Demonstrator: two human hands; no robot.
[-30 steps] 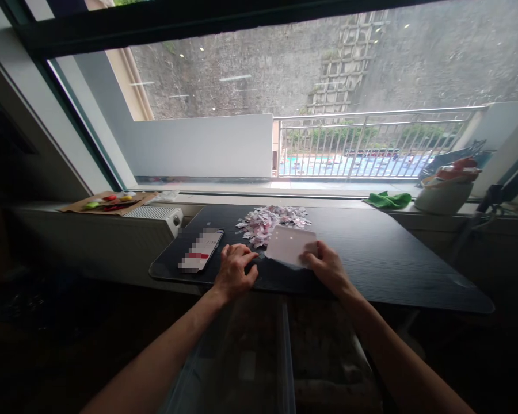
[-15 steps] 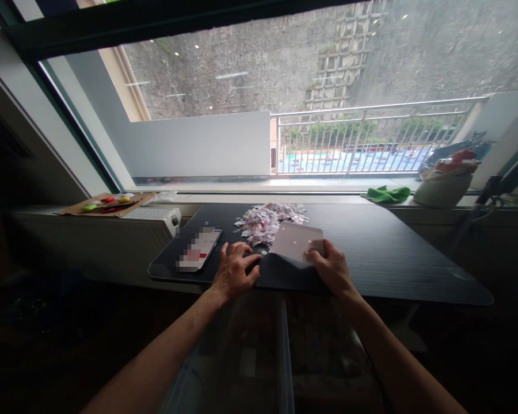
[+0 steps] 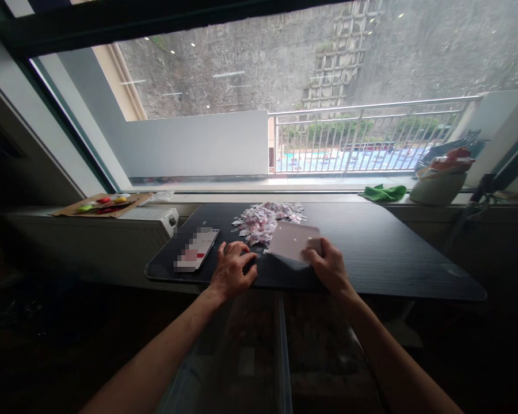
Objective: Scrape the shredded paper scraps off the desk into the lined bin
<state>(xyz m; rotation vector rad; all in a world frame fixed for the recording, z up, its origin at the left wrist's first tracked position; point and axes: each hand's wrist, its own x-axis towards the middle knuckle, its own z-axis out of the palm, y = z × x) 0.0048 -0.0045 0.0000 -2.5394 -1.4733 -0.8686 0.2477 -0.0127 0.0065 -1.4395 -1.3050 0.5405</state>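
My right hand (image 3: pixel 328 263) pinches the near right corner of a pale, flat scraper (image 3: pixel 294 240) with rounded corners. The scraper is tilted, its left edge close to the near side of a heap of torn paper scraps (image 3: pixel 259 221) on the black table. My left hand (image 3: pixel 233 265) rests by the table's front edge, fingers bent but apart, and holds nothing. A phone (image 3: pixel 198 247) lies just left of that hand, its screen partly blurred out.
The black table (image 3: pixel 371 247) stands against the window sill. A green cloth (image 3: pixel 383 193) and a pale pot (image 3: pixel 438 187) are at the back right. On the left, a radiator (image 3: pixel 103 238) has a brown board (image 3: pixel 69 209) with colourful items on it. A clear plastic bin (image 3: pixel 284 351) sits below the table.
The whole view has shifted slightly left. Both hands keep nearly the same pose, with the scraper still in my right hand beside the paper heap.
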